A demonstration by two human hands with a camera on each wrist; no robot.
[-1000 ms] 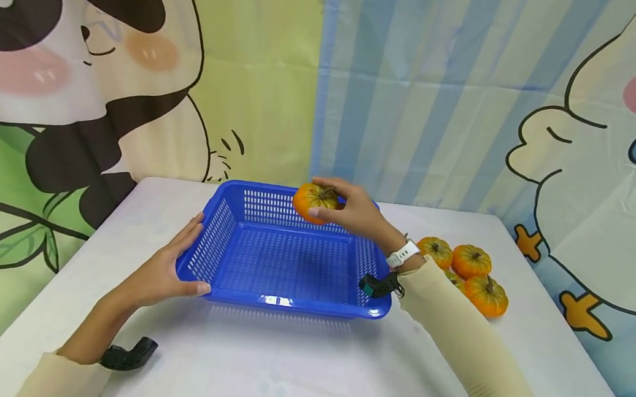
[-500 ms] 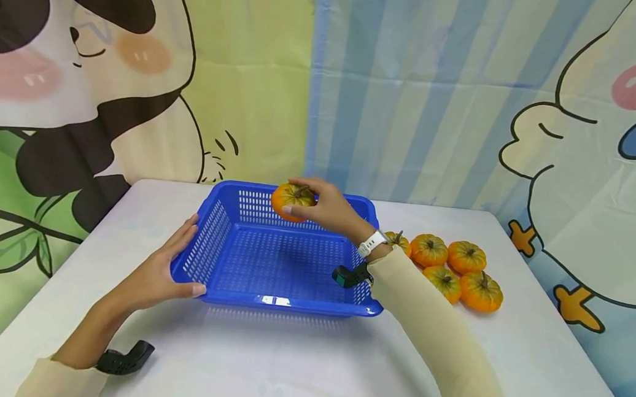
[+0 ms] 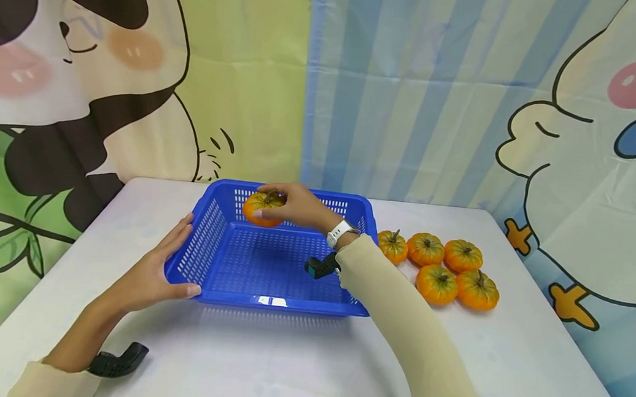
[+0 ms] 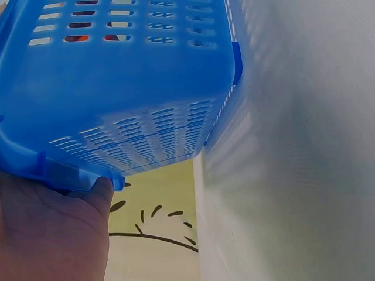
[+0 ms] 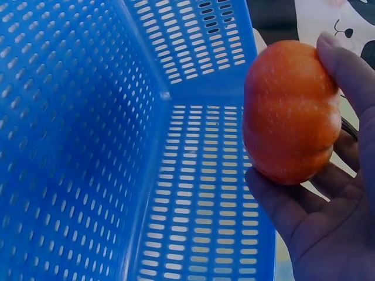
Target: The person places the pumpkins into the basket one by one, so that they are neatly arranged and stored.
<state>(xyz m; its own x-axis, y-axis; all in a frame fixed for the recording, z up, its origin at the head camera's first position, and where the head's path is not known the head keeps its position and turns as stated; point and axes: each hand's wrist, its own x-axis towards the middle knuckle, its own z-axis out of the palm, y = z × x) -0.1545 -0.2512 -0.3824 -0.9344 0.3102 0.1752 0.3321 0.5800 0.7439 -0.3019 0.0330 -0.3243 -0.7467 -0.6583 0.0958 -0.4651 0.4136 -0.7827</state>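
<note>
A small orange pumpkin (image 3: 263,209) with green-streaked ribs is pinched in my right hand (image 3: 298,206), over the back left part of the blue plastic basket (image 3: 283,304). In the right wrist view the pumpkin (image 5: 291,111) sits between thumb and fingers, close to the slotted basket wall (image 5: 202,193). My left hand (image 3: 149,276) lies at the basket's left side, thumb straight on the front rim and fingers extended along the left rim. The left wrist view has that hand (image 4: 53,231) against the rim, with the basket's outer wall (image 4: 117,76) above it.
To the basket's right, several more small pumpkins (image 3: 436,285) lie on the white table (image 3: 284,368), partly behind the right sleeve (image 3: 398,315). A cartoon-printed curtain (image 3: 392,93) hangs behind the table. A black wrist device (image 3: 118,361) sits on the left wrist.
My right hand has carried the pumpkin leftward across the basket and slightly lower. More of the pumpkins on the right show from behind the forearm. The left hand stays at the rim.
</note>
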